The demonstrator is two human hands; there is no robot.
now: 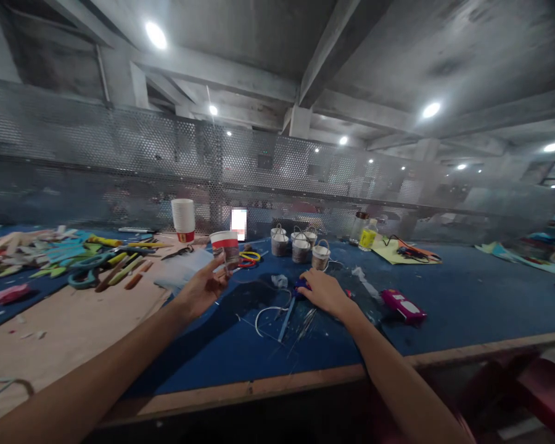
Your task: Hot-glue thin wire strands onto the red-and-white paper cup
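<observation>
A paper cup (226, 242), red and white above with a brownish lower part, is held up over the surface (240, 364), left of the middle of its near edge. The left hand (203, 287) has its grip closed on the cup, fingers around the lower side. The right hand (326, 291) is low over the surface, fingers curled at a dark blue object (300, 285); whether its grip is closed on it, I cannot tell. A white cord (258, 320) loops just beside, toward the near edge. Beyond the right hand, toward the far edge, stands a group of small cups with looped handles (300, 249). A stack of paper cups (184, 219) stands near the far edge, to the left. Toward the right end lies a magenta object (403, 307); a yellow-labelled bottle (368, 237) stands near the far edge.
</observation>
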